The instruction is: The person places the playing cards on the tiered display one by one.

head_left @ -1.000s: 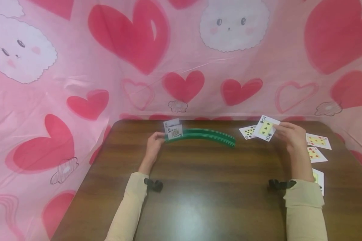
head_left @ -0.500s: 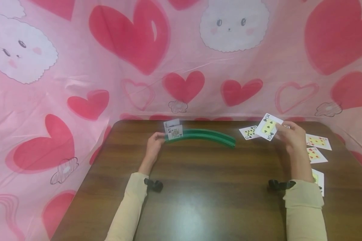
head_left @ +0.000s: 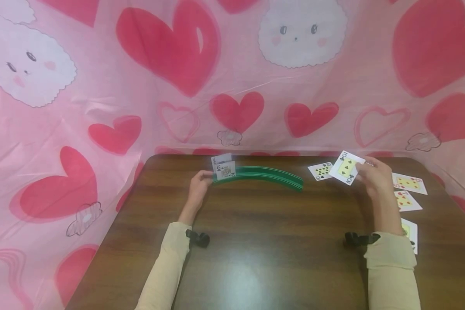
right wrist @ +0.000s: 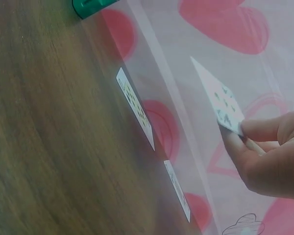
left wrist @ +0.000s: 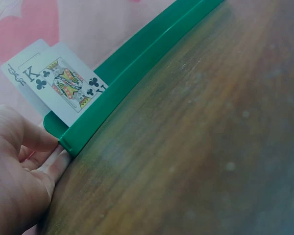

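Observation:
A curved green card holder (head_left: 263, 175) lies at the far side of the table, and my left hand (head_left: 199, 188) grips its left end between thumb and fingers. Standing in its slot, the king of clubs (left wrist: 68, 83) partly covers another card (left wrist: 23, 73) behind it. My right hand (head_left: 376, 175) pinches a three of clubs (head_left: 346, 168) by its right side, its face toward the head camera. In the right wrist view the card (right wrist: 220, 100) is held above the table, between thumb and fingers. Just beyond it lies a ten of clubs (head_left: 320, 171), partly overlapped in the head view.
On the right side of the brown table (head_left: 271, 241) lie a five of diamonds (head_left: 410, 183), a red seven (head_left: 407, 201) and a card with black marks (head_left: 410, 236), each partly behind the right arm. Another card (right wrist: 177, 191) lies near the far edge. A pink heart-patterned cloth (head_left: 317, 86) hangs behind.
The three of clubs in my right hand has shifted slightly right, rising a little and then coming back down. My left hand and the card holder have stayed in place.

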The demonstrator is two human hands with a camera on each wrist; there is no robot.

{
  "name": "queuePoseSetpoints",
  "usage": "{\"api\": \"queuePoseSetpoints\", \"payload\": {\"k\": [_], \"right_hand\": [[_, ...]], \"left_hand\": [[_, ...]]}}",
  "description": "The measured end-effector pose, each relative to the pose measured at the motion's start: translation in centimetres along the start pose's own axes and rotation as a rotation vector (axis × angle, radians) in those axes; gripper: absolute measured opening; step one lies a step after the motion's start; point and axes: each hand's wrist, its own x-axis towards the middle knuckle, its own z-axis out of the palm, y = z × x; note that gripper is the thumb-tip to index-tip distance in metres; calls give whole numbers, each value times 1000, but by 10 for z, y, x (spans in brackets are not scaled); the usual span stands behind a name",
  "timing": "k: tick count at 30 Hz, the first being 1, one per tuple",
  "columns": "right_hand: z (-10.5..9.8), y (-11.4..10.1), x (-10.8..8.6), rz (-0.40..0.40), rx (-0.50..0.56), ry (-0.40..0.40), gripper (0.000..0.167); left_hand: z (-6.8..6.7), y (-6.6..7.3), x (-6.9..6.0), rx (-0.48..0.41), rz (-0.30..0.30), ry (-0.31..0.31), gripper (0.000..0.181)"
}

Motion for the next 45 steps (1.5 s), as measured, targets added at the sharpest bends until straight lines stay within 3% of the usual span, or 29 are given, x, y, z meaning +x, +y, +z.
{"api": "queuePoseSetpoints", "payload": {"k": [5, 8, 12, 17, 20, 30, 38, 45], "right_hand": [[2, 0, 1, -23, -114, -19, 64], [4, -2, -1, -35, -112, -30, 68], [7, -3, -1, -54, -43, -6, 67], [12, -5, -2, -95, 59, 17, 32], [18, -8, -4, -111, 90, 21, 23], [62, -31, -20, -245, 211, 44, 21], [91, -35, -21, -212, 377, -38, 23], [113, -32, -23, -262, 400, -86, 24]], "left_hand": [[1, 1, -1, 6, 13, -8, 18], [1, 2, -2, 12, 22, -4, 19], [3, 2, -1, 13, 22, 11, 19], [3, 3, 0, 12, 20, 10, 19], [3, 3, 0, 11, 19, 6, 19], [2, 2, -2, 22, 0, 12, 17], [2, -1, -2, 15, 6, 8, 18], [2, -2, -3, 15, 12, 0, 17]]}}
